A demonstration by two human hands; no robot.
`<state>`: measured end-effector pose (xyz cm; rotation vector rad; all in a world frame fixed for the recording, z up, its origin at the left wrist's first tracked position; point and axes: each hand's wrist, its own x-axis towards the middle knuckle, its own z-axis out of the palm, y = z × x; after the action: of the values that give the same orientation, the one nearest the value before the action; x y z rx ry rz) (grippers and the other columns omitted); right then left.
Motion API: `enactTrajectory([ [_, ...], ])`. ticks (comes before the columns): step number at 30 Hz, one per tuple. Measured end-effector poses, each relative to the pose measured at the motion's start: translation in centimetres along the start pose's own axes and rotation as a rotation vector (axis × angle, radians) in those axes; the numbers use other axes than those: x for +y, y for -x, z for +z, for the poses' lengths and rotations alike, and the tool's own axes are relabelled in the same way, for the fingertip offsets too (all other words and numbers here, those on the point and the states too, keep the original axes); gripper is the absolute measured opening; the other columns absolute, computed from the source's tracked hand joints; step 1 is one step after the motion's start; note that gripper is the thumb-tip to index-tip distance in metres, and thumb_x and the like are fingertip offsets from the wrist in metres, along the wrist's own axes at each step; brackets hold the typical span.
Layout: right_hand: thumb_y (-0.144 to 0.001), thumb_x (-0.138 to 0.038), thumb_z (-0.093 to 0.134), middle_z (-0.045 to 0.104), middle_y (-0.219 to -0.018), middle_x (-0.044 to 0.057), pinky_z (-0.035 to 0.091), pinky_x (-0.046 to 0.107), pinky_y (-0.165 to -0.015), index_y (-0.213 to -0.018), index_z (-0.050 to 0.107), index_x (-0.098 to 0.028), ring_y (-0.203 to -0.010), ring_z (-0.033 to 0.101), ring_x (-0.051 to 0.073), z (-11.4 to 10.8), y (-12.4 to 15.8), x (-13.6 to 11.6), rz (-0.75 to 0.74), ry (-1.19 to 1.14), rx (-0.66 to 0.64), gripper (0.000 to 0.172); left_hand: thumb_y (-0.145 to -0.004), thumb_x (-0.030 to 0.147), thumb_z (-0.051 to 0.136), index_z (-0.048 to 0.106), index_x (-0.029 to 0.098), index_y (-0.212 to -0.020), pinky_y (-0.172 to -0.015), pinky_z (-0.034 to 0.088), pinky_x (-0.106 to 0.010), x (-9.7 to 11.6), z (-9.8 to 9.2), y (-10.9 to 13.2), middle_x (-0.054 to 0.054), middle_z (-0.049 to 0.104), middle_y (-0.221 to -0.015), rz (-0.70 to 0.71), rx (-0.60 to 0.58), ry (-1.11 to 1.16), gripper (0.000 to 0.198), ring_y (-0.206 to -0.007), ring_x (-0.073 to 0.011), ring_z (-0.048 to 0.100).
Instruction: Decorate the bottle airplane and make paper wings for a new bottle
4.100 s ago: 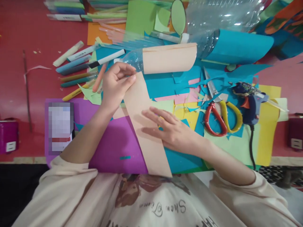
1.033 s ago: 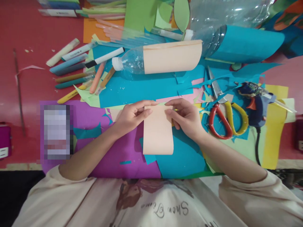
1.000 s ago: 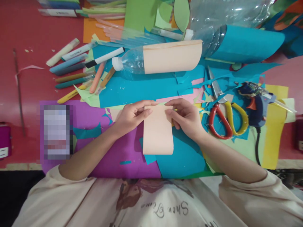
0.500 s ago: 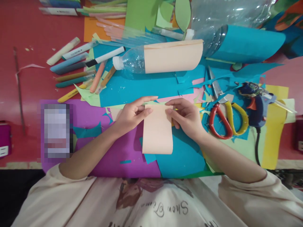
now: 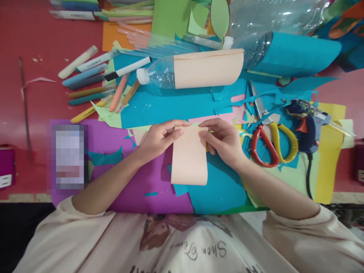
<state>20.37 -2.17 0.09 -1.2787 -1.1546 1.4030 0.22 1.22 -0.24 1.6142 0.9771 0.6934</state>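
Observation:
A peach strip of paper, bent over into a loop with a rounded lower end, is between my two hands in the head view. My left hand pinches its upper left edge between thumb and fingers. At the upper right edge my right hand grips it with the thumb in front and fingers curled behind. Both index fingers lie along the top edge, tips close together. Purple paper and blue paper lie underneath. Just beyond the hands is a clear plastic bottle wrapped in peach paper.
Scissors with red and yellow handles and a blue glue gun lie to the right. Several markers spread at the left, above a blurred phone. A blue-wrapped bottle and green paper are at the back.
My left index finger has lowered slightly onto the top edge of the peach paper. My right hand and the paper stay nearly where they were.

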Motion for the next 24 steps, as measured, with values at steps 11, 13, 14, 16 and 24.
enactTrajectory([
  [11, -0.09, -0.018, 0.054, 0.074, -0.097, 0.004, 0.04, 0.02, -0.044, -0.095, 0.076, -0.022, -0.047, 0.049, 0.003, -0.6, 0.3, -0.5, -0.172, 0.161, -0.243, 0.023, -0.093, 0.047, 0.057, 0.072, 0.021, -0.107, -0.043, 0.029, -0.02, 0.1, 0.2, 0.0, 0.001, 0.066, -0.067, 0.056, -0.023, 0.033, 0.033, -0.046, -0.0065, 0.041],
  [13, -0.09, -0.018, 0.054, 0.075, -0.101, 0.004, 0.04, 0.02, -0.044, -0.099, 0.077, -0.023, -0.047, 0.048, 0.003, -0.7, 0.2, -0.5, -0.165, 0.157, -0.26, 0.025, -0.094, 0.045, 0.057, 0.068, 0.023, -0.116, -0.043, 0.03, -0.02, 0.0, 0.2, 0.1, 0.005, 0.057, -0.057, 0.053, -0.013, 0.056, 0.033, -0.044, -0.007, 0.039],
  [14, -0.089, -0.019, 0.054, 0.075, -0.102, 0.004, 0.039, 0.02, -0.043, -0.1, 0.077, -0.024, -0.046, 0.047, 0.003, -0.7, 0.2, -0.5, -0.155, 0.156, -0.249, 0.026, -0.093, 0.045, 0.058, 0.064, 0.025, -0.122, -0.044, 0.032, -0.02, -0.1, 0.3, 0.2, 0.005, 0.056, -0.056, 0.042, -0.012, 0.075, 0.036, -0.045, -0.0077, 0.043],
  [16, -0.088, -0.02, 0.055, 0.075, -0.104, 0.004, 0.036, 0.02, -0.038, -0.102, 0.077, -0.024, -0.042, 0.043, 0.002, -0.8, 0.1, -0.4, -0.124, 0.155, -0.181, 0.026, -0.092, 0.044, 0.061, 0.054, 0.028, -0.135, -0.049, 0.041, -0.02, -0.3, 0.4, 0.4, 0.004, 0.062, -0.065, 0.026, -0.019, 0.108, 0.046, -0.052, -0.0102, 0.054],
  [24, -0.088, -0.029, 0.058, 0.059, -0.055, -0.004, 0.027, 0.022, -0.034, -0.108, 0.075, -0.029, -0.035, 0.035, 0.005, -2.3, -0.7, 0.2, -0.144, 0.128, 0.21, 0.026, -0.088, 0.024, 0.06, 0.071, 0.022, -0.105, -0.058, 0.048, -0.018, -0.3, 0.2, 0.4, -0.002, 0.074, -0.092, 0.127, -0.084, -0.079, 0.02, -0.071, -0.011, 0.067],
])
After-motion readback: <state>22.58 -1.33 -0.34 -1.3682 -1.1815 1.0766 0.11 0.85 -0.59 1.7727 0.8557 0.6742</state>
